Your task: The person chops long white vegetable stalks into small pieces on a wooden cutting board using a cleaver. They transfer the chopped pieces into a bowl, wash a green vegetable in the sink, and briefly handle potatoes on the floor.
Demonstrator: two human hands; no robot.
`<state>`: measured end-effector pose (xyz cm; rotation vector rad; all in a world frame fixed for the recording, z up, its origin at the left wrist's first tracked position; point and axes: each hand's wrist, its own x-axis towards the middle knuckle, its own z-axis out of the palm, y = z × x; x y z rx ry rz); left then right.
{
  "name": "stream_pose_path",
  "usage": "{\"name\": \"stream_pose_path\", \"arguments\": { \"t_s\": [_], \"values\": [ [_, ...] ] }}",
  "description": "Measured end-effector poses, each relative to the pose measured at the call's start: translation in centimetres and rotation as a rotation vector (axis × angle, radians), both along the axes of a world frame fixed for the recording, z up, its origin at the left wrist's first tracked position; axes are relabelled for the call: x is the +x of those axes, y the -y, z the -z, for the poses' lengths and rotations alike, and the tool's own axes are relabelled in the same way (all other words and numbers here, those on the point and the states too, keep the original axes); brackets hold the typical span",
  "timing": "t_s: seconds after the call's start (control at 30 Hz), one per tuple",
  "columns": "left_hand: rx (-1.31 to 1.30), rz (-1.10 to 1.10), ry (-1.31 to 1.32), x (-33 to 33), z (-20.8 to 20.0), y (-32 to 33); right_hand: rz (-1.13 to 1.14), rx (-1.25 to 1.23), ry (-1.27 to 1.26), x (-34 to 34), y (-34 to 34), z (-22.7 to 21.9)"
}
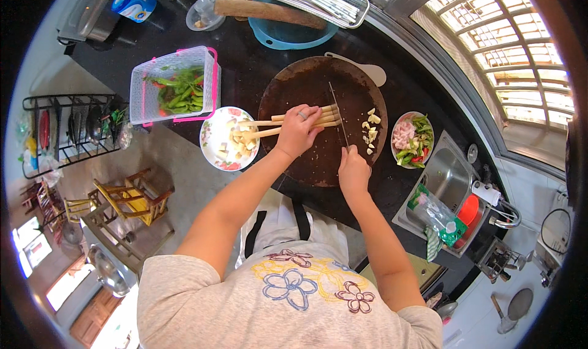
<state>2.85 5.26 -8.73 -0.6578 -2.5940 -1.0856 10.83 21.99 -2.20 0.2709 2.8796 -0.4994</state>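
A round dark wooden chopping board [294,165] lies in front of me. Several long, pale stalks with browner ends [269,132] lie across it, and my left hand [299,131] presses them down with its fingers closed over them. Their left ends reach over a flower-patterned white plate [211,156] holding cut cream-coloured pieces [236,145]. My right hand [354,172] grips the handle of a kitchen knife [334,96]. Its blade, seen nearly edge-on, stands at the stalks' right ends. Chopped garlic [370,131] is scattered at the board's right side.
A clear basket [141,94] of green and red peppers stands left. At right are a bowl of sliced meat and peppers [412,139] and a sink [444,171]. A blue basin [291,39], a cutlery rack [361,18] and a white flat tool [375,74] lie beyond the board.
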Motion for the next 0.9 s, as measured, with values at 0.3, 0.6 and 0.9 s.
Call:
{"name": "stream_pose_path", "arguments": {
  "t_s": [0.3,0.6,0.9],
  "values": [
    [-0.169,-0.01,0.012,0.0,-2.6,0.3,-0.019,-0.041,-0.14,0.4,-1.0,-0.9],
    [-0.013,-0.02,-0.028,0.4,-0.6,2.4,-0.031,-0.012,0.005,0.9,1.4,-2.3],
    [0.035,-0.001,-0.042,0.7,0.1,2.2,-0.028,-0.013,-0.014,-0.4,2.2,0.6]
  ]
}}
